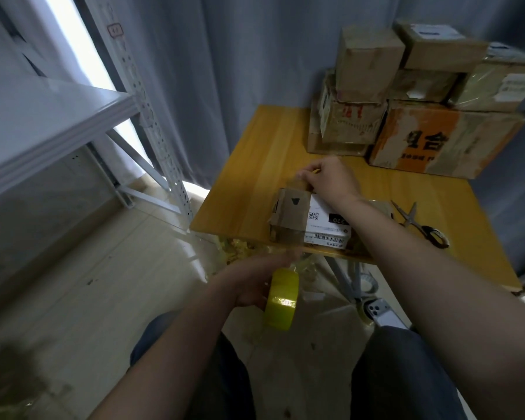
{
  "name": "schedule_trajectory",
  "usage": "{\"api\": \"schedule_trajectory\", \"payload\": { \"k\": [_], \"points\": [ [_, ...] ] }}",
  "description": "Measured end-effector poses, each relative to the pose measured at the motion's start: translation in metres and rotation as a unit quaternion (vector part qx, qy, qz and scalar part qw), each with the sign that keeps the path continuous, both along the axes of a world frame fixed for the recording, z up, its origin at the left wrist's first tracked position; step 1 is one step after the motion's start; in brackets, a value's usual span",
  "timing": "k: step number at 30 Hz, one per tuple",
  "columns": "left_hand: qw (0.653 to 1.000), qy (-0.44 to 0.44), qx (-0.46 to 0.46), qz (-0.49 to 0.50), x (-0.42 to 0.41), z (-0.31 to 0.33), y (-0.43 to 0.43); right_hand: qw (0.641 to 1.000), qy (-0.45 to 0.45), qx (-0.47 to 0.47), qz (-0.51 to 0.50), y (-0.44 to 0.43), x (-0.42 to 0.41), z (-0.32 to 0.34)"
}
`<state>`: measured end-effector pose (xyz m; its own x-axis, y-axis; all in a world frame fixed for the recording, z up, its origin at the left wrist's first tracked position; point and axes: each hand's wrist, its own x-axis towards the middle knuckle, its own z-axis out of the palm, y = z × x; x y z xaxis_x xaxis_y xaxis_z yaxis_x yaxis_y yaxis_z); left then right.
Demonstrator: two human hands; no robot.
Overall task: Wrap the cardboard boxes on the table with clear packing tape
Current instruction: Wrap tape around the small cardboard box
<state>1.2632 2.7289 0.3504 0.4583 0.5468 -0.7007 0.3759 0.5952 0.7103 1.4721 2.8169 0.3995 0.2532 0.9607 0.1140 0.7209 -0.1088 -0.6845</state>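
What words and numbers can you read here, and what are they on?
"220", upside down: white label on the near box.
"合": big orange box; the character before it is unclear.
Red marks on the brown box, small label print: too blurred.

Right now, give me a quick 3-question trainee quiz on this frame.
1. Which hand holds the tape roll? A left, B right, C neither.
2. True or false: the scissors lie on the table, right of the box.
3. Fill in: the right hand is at the box's ____ side (near/far).

Key
1. A, the left hand, below the table edge.
2. True.
3. far
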Motion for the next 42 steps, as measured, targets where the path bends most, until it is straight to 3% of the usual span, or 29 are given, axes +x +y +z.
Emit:
{"api": "schedule_trajectory", "payload": {
  "k": [4, 13, 19, 26, 32, 36, 42],
  "points": [
    [0.995, -0.042, -0.050, 0.080, 0.010, -0.002, 0.000, 0.997, 0.038, 0.052, 0.034, -0.012, -0.006, 0.016],
    [0.976, -0.055, -0.007, 0.209, 0.023, -0.023, -0.005, 0.993, 0.039, 0.094, 0.060, -0.032, -0.008, 0.032],
    [0.973, -0.063, 0.004, 0.221, 0.028, -0.032, -0.005, 0.997, 0.007, 0.016, 0.081, -0.026, -0.007, 0.033],
    [0.974, -0.065, 0.014, 0.217, 0.024, -0.037, -0.002, 0.994, 0.045, -0.068, 0.076, -0.028, -0.012, 0.032],
    [0.975, -0.057, 0.003, 0.215, 0.023, -0.030, -0.007, 0.988, 0.004, -0.138, 0.064, -0.029, -0.010, 0.037],
    [0.976, -0.048, 0.002, 0.213, 0.024, -0.029, -0.008, 0.996, 0.055, -0.044, 0.056, -0.031, -0.008, 0.028],
    [0.978, -0.034, -0.005, 0.207, 0.027, -0.022, -0.010, 0.992, -0.054, -0.009, 0.115, -0.032, -0.009, 0.032]
  ]
}}
